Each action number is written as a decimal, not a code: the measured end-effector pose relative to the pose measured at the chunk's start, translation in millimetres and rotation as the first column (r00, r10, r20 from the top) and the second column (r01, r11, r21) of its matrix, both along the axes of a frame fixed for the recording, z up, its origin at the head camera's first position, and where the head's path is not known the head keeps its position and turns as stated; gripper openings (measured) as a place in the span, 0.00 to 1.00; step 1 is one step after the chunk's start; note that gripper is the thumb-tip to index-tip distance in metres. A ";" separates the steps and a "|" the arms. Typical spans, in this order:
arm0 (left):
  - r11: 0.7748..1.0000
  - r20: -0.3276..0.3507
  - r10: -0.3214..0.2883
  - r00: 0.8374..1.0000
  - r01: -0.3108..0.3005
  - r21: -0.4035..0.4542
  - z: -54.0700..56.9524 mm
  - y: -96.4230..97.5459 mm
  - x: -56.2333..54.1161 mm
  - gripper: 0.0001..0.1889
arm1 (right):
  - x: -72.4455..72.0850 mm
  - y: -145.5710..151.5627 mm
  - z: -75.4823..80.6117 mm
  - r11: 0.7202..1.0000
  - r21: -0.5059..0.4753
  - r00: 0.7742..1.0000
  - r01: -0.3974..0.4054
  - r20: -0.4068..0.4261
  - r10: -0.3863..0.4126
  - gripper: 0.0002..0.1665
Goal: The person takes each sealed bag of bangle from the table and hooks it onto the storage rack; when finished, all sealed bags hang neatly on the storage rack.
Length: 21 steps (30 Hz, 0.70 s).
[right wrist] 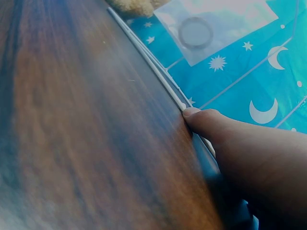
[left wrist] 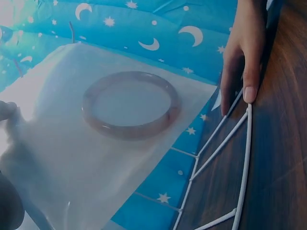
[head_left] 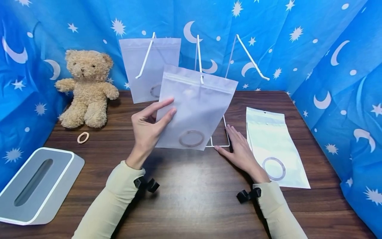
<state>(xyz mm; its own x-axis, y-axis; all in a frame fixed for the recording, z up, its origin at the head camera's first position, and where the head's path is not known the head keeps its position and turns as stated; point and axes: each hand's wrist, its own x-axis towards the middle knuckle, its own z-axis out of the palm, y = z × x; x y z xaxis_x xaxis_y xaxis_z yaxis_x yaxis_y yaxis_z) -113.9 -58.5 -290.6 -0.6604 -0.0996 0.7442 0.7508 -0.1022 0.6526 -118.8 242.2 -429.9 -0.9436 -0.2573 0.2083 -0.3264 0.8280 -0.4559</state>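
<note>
Left hand: The left hand (head_left: 152,127) is grasping the front pouch (head_left: 191,109) at its left edge, with thumb and index finger lying on the near face.
Front pouch: This translucent pouch is hanging at a tilt in the middle of the scene; the tip of the middle prong (head_left: 199,56) is protruding through the hole near its top edge. A front ring (left wrist: 134,132) is showing through at the bottom.
Right hand: The right hand (head_left: 238,149) is not grasping; its extended fingers are resting along the right side of the rack base (head_left: 221,146), and its thumb is touching the near bar by the corner.
Left prong: The left prong (head_left: 144,59) is carrying the rear pouch (head_left: 149,66), which is hanging on the far side, behind and left of the front pouch.
Right prong: The right prong (head_left: 252,57) is pointing toward the near side, bearing nothing.
Table, right: Flat pouches (head_left: 268,139) are lying just beside the right hand, with a ring outline showing.
Table, left: A teddy bear (head_left: 85,89) is sitting at the far left; a small ring (head_left: 79,138) is lying near its feet; a tissue box (head_left: 67,192) is standing at the near left.
Background: A blue curtain (head_left: 215,20) is enclosing the table (head_left: 185,199).
</note>
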 end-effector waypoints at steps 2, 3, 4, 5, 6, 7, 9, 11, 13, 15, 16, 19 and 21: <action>1.000 0.002 0.003 1.000 -0.003 0.013 -1.6 4.1 -6.3 0.15 | -0.1 0.8 -0.1 1.000 0.003 1.000 0.005 -0.003 -0.005 0.55; 1.000 0.006 0.006 1.000 -0.006 0.023 -2.4 6.0 -9.4 0.15 | -0.3 1.0 -0.4 1.000 0.006 1.000 0.007 -0.004 -0.007 0.55; 0.999 0.010 0.013 1.000 -0.013 0.029 -3.0 7.6 -12.5 0.15 | -0.4 1.1 -0.7 1.000 0.007 1.000 0.007 -0.004 -0.007 0.55; 0.999 0.010 0.029 1.000 -0.030 0.029 -3.7 8.7 -15.7 0.15 | -0.5 1.0 -1.1 1.000 0.009 1.000 0.007 -0.002 -0.007 0.55; 0.998 0.015 0.051 0.999 -0.052 0.027 -4.7 9.6 -19.1 0.14 | -0.6 1.0 -1.4 1.000 0.012 1.000 0.007 -0.002 -0.007 0.55; 0.998 0.020 0.062 0.998 -0.063 0.029 -5.5 10.6 -22.8 0.14 | -0.7 1.2 -2.1 1.000 0.013 1.000 0.008 0.000 -0.008 0.55; 0.995 0.031 0.096 0.995 -0.097 0.029 -7.0 12.6 -31.5 0.14 | -0.6 1.5 -2.7 1.000 0.013 1.000 0.010 -0.001 -0.010 0.55; 0.992 0.039 0.120 0.992 -0.121 0.023 -7.8 14.6 -41.1 0.14 | -0.6 1.8 -2.7 1.000 0.012 1.000 0.014 -0.004 -0.014 0.55; 0.992 0.054 0.117 0.992 -0.119 0.039 -7.8 16.9 -51.2 0.14 | -0.9 1.8 -2.2 1.000 0.011 1.000 0.019 -0.012 -0.019 0.56; 0.991 0.063 0.117 0.991 -0.120 0.054 -7.4 18.9 -60.8 0.14 | -0.9 1.7 -2.1 1.000 0.014 1.000 0.022 -0.012 -0.022 0.56; 0.991 0.071 0.112 0.991 -0.117 0.066 -7.0 19.8 -65.1 0.14 | -0.9 1.5 -2.0 1.000 0.016 1.000 0.022 -0.011 -0.022 0.56; 0.989 0.092 0.104 0.990 -0.113 0.096 -5.8 21.4 -77.3 0.14 | -0.9 0.7 -1.5 0.999 0.030 1.000 0.027 -0.009 -0.027 0.56; 0.988 0.104 0.094 0.990 -0.106 0.112 -4.6 22.4 -84.4 0.13 | -0.7 0.7 -0.5 0.999 0.033 1.000 0.028 -0.010 -0.028 0.56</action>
<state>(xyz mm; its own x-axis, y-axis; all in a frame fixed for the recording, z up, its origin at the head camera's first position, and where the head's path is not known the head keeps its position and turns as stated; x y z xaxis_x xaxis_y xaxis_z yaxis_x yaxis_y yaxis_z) -198.3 -36.1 -295.2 -0.7123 -0.2512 0.6553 0.6937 -0.1102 0.7118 -119.5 242.9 -430.4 -0.9485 -0.2379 0.2091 -0.3072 0.8517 -0.4246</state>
